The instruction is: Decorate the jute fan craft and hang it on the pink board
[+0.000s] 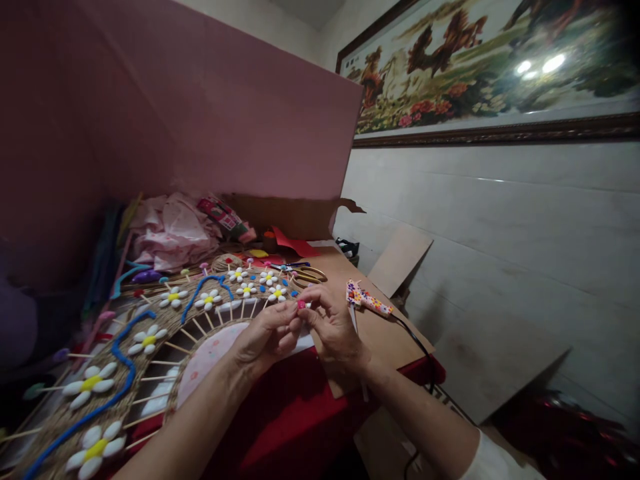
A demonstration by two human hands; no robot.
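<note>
Between the fingertips of both hands is a small bright pink piece (301, 305), too small for me to make out its kind. My left hand (267, 333) pinches it from one side, fingers curled. From the other side my right hand (337, 331) holds it between thumb and forefinger. Below and left of the hands lies a fan-shaped craft piece (187, 320), wound with twine and ribbed with thin sticks. White-petalled flowers with yellow centres (149, 340) and a wavy blue strip (125, 360) decorate it. Coloured tips stand on sticks along its outer edge.
A flower-patterned glue gun (367, 298) rests on brown cardboard (395, 343) at the right, its black cord running off the edge. Gold-handled scissors (313, 274) lie behind the hands. Crumpled pink plastic (173, 230) and red paper (295, 243) are farther back, before a pink panel (240, 120).
</note>
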